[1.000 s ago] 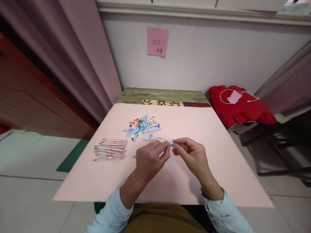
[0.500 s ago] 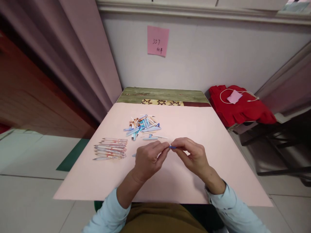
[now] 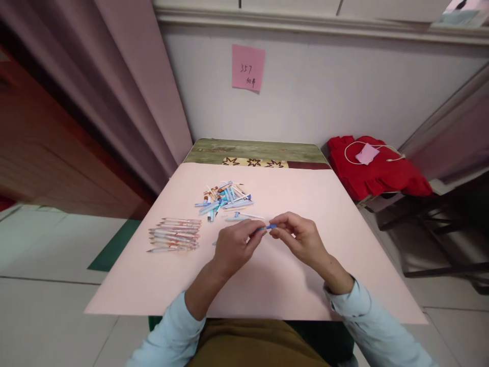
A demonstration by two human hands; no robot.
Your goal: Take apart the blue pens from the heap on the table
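Note:
Over the table's middle, my left hand (image 3: pixel 236 244) and my right hand (image 3: pixel 300 235) face each other with thumbs and fingertips pinched. Between them runs a small blue pen part (image 3: pixel 271 226), gripped from both sides and mostly covered by fingers. A pale pointed tip (image 3: pixel 214 243) shows at the left edge of my left hand; the rest of it is hidden. Just beyond my hands lie a light blue pen barrel (image 3: pixel 235 218) and a thin white refill (image 3: pixel 252 216). Farther back is a jumbled pile of pen parts (image 3: pixel 225 200), blue, white and brown.
Left of my hands, several pens with clear, reddish-patterned barrels (image 3: pixel 173 235) lie side by side. A pale pink sheet (image 3: pixel 328 300) covers the table. To the right, a red cloth (image 3: pixel 385 176) carries a white cable and a pink note. A wall (image 3: pixel 305 92) stands behind.
My hands have drawn slightly apart and upward, so more of the blue pen part shows between them. The pile and the row of pens lie as before.

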